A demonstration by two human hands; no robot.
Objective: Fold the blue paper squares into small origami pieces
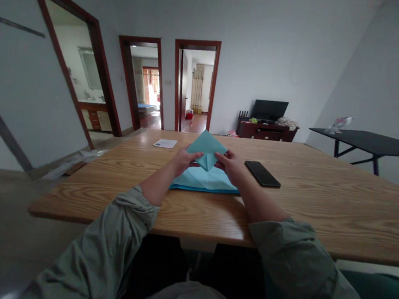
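Observation:
A light blue folded paper (pixel 207 143), diamond-shaped with a small folded flap at its lower point, is held up above the table. My left hand (pixel 184 160) grips its left corner, thumb on the near face. On the right corner my right hand (pixel 229 163) pinches it in the same way. The fingers behind the paper are mostly hidden. Below the hands lie blue paper sheets (pixel 203 181), light blue on top with a darker blue edge toward me.
The wooden table (pixel 193 216) spreads in front of me. A black phone (pixel 262 174) lies right of my right hand. A small printed card (pixel 165 143) rests at the far left. Beyond stand a television (pixel 269 110) on a cabinet and a black table (pixel 378 142).

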